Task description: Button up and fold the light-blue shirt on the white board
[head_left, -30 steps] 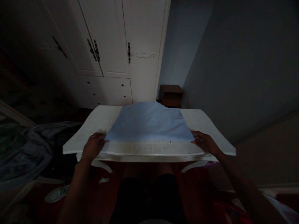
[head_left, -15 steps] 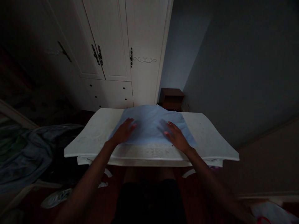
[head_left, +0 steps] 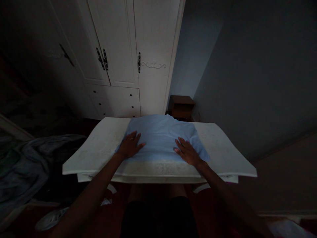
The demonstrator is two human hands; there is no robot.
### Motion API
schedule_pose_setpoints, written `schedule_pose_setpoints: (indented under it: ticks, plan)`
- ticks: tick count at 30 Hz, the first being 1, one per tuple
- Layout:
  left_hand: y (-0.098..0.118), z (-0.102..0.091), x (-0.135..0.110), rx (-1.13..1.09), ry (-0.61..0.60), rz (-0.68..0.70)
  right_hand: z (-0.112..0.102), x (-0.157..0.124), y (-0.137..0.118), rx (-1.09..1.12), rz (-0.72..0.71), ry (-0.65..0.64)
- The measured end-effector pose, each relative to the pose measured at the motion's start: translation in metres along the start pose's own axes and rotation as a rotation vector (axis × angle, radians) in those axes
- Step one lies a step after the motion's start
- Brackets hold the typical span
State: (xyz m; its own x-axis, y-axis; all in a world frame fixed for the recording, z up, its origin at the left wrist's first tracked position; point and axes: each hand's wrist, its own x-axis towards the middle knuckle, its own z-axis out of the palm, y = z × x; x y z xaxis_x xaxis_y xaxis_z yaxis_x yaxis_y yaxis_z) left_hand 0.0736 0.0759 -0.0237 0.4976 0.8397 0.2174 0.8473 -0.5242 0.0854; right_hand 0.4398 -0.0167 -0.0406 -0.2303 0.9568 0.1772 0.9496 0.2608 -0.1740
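Note:
A light blue cloth [head_left: 158, 137] lies spread over the middle of a white table [head_left: 96, 142], with soft wrinkles across its right half. On the cloth's left part my left hand [head_left: 129, 145] rests flat, fingers spread and a ring on one finger. My right hand [head_left: 187, 151] lies on the right part, palm down, its fingers stretched out. Neither hand grips anything. The cloth's far edge reaches the back edge of the table, and its near edge lies a little short of the front edge.
Behind the table stands a white wardrobe [head_left: 153, 89] with dark handles, beside a small brown cabinet [head_left: 182, 107]. Rumpled dark fabric [head_left: 32, 165] is heaped at the left. A shoe [head_left: 52, 218] sits on the red floor at lower left. A grey wall rises at the right.
Both hands have come down from just above the cloth and now lie flat on it. The left hand has shifted slightly toward me. The view has tilted a little.

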Motion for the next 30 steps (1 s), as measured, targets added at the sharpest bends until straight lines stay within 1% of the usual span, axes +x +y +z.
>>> schedule_pose_setpoints:
  ticks: [3, 5, 7, 9, 11, 12, 14, 16, 17, 19, 21, 23, 25, 28, 30]
  plan:
    - [-0.003, -0.003, 0.003, -0.001, -0.022, 0.022, -0.006, -0.006, 0.017, -0.012, 0.021, -0.027]
    - [-0.007, -0.011, 0.008, -0.037, -0.048, 0.036, -0.009, -0.008, 0.027, 0.021, 0.021, -0.043]
    - [-0.011, -0.020, 0.017, -0.071, -0.061, 0.022, -0.011, -0.006, 0.031, 0.075, 0.033, -0.040]
    - [-0.012, -0.029, 0.032, -0.072, -0.031, -0.022, -0.013, 0.002, 0.027, 0.134, 0.057, 0.017]
    - [-0.008, -0.033, 0.052, -0.046, 0.014, -0.039, -0.015, 0.021, 0.013, 0.184, 0.069, 0.112]
    - [-0.004, -0.033, 0.064, -0.033, 0.024, -0.020, -0.015, 0.034, 0.003, 0.201, 0.063, 0.153]
    - [0.007, -0.026, 0.087, -0.013, 0.030, 0.057, -0.015, 0.068, -0.020, 0.208, 0.014, 0.193]
    - [0.020, -0.013, 0.111, 0.000, 0.056, 0.132, -0.012, 0.106, -0.041, 0.178, -0.055, 0.167]
    - [0.025, -0.005, 0.122, 0.003, 0.074, 0.162, -0.010, 0.125, -0.048, 0.147, -0.059, 0.150]
    - [0.032, 0.012, 0.142, 0.001, 0.098, 0.198, -0.006, 0.159, -0.055, 0.079, -0.020, 0.104]
    - [0.032, 0.027, 0.157, -0.006, 0.090, 0.209, 0.001, 0.181, -0.052, 0.030, 0.038, 0.056]
    - [0.028, 0.039, 0.166, -0.011, 0.065, 0.211, 0.007, 0.192, -0.041, 0.009, 0.061, 0.006]
    - [0.022, 0.048, 0.170, -0.012, 0.049, 0.213, 0.013, 0.193, -0.029, 0.007, 0.033, -0.026]
    - [0.016, 0.057, 0.170, -0.017, 0.049, 0.215, 0.017, 0.189, -0.012, 0.003, -0.034, -0.023]
    - [0.014, 0.060, 0.170, -0.025, 0.061, 0.208, 0.018, 0.186, -0.003, -0.011, -0.032, -0.016]
